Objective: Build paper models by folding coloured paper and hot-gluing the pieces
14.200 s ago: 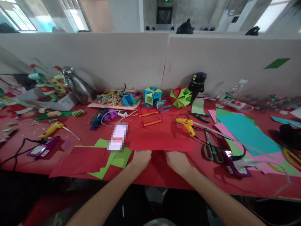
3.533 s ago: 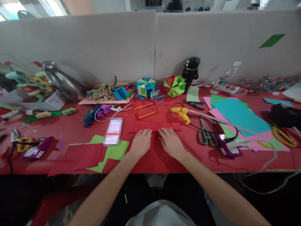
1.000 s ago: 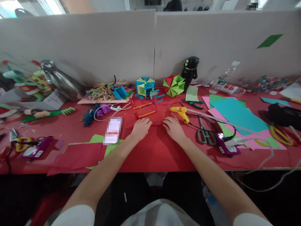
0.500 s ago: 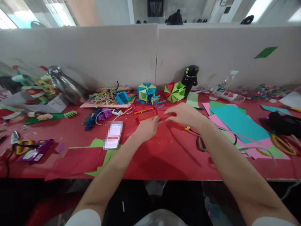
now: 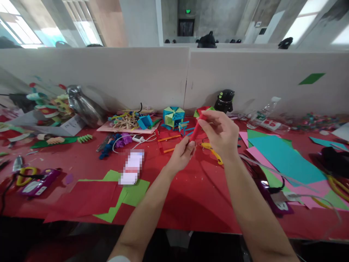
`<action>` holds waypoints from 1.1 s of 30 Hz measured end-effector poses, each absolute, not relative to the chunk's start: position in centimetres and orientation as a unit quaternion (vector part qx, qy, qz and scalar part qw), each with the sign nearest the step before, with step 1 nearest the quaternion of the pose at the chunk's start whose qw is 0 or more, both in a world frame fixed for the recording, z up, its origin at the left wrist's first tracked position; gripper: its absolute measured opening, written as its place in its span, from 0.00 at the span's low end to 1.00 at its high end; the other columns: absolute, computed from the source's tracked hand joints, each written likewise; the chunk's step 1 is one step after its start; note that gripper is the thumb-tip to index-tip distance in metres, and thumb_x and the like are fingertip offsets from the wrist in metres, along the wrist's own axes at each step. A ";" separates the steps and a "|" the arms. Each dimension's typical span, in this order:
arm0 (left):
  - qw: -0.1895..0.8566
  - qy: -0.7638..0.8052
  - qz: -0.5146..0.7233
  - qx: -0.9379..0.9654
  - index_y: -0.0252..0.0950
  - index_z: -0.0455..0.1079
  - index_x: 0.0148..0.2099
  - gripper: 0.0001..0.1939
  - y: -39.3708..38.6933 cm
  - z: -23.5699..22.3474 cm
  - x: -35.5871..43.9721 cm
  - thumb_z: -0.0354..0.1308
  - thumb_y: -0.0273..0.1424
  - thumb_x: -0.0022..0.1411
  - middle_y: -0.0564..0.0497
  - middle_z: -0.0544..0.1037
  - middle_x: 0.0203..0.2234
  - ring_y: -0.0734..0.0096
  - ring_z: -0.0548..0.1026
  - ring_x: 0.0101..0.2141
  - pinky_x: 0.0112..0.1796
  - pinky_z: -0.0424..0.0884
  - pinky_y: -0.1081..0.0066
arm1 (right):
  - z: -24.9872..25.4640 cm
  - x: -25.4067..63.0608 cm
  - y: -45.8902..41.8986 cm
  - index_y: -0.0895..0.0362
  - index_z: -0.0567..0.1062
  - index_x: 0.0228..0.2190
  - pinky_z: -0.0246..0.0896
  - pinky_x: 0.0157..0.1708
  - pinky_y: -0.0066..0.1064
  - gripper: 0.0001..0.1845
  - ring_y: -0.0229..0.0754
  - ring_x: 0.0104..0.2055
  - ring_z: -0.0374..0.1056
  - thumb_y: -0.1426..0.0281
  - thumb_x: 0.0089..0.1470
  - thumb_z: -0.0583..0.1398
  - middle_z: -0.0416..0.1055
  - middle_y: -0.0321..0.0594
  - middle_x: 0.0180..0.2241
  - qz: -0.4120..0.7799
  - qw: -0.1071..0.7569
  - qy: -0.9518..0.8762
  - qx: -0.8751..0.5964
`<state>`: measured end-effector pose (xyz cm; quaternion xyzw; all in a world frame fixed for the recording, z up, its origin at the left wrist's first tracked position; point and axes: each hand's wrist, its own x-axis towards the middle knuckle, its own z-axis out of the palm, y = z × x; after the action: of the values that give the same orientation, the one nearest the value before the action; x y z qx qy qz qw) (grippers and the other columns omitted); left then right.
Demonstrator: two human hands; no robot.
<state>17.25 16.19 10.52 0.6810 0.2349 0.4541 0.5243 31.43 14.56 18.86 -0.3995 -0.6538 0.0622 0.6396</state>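
A narrow red folded paper strip (image 5: 195, 131) slants upward between my two hands, above the table. My left hand (image 5: 182, 154) is closed on its lower end, thumb on top. Its upper end is pinched between the thumb and fingers of my right hand (image 5: 221, 131). Just behind my left hand lies an open frame of red and orange strips (image 5: 169, 138). A yellow tool (image 5: 214, 151), partly hidden by my right wrist, rests on the table. Past the hands stand a blue and light green paper shape (image 5: 173, 117) and a red and green one (image 5: 203, 110), mostly covered by my right hand.
A phone (image 5: 132, 167) lies on green and red paper sheets (image 5: 89, 198) to the left. Coloured sheets (image 5: 283, 149) spread at the right, beside a purple device (image 5: 279, 207) with cables. A bottle (image 5: 263, 112) and a black figurine (image 5: 225, 100) stand near the white partition (image 5: 122, 76).
Both hands have raised the red strip from low over the table, tilting it steeply. The view has tipped up slightly, and the yellow tool shows more.
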 end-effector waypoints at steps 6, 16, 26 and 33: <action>0.520 0.224 0.487 0.665 0.38 0.59 0.37 0.19 16.6 10.6 17.8 0.46 0.47 0.74 0.55 0.66 0.26 0.78 0.64 0.24 0.26 0.62 0.75 | 20.5 31.2 15.2 0.52 0.76 0.40 0.75 0.38 0.32 0.05 0.38 0.37 0.75 0.66 0.61 0.62 0.75 0.36 0.37 0.061 0.607 -0.695 -0.380; 0.479 0.235 0.480 0.696 0.37 0.61 0.38 0.19 16.5 9.2 17.2 0.44 0.47 0.74 0.56 0.66 0.24 0.78 0.64 0.22 0.25 0.61 0.75 | 19.2 29.9 15.2 0.50 0.73 0.49 0.75 0.42 0.35 0.14 0.42 0.42 0.75 0.62 0.63 0.59 0.75 0.39 0.42 0.066 0.626 -0.672 -0.390; 0.505 0.223 0.490 0.675 0.34 0.65 0.52 0.18 16.1 10.0 17.0 0.48 0.44 0.74 0.55 0.70 0.26 0.79 0.68 0.23 0.26 0.65 0.77 | 20.0 30.0 15.8 0.53 0.78 0.40 0.73 0.37 0.30 0.13 0.39 0.36 0.75 0.58 0.59 0.64 0.77 0.37 0.35 0.151 0.647 -0.643 -0.381; 0.757 0.137 0.381 0.512 0.38 0.60 0.38 0.16 15.0 10.6 16.3 0.57 0.44 0.69 0.63 0.60 0.17 0.84 0.52 0.14 0.16 0.51 0.82 | 17.9 31.3 17.1 0.54 0.79 0.36 0.74 0.33 0.29 0.17 0.37 0.31 0.75 0.57 0.49 0.70 0.77 0.35 0.31 0.258 0.700 -0.531 -0.403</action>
<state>16.33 15.03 10.57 0.5123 0.1370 0.3811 0.7573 31.32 17.09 17.85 -0.4031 -0.5307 0.2578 0.6996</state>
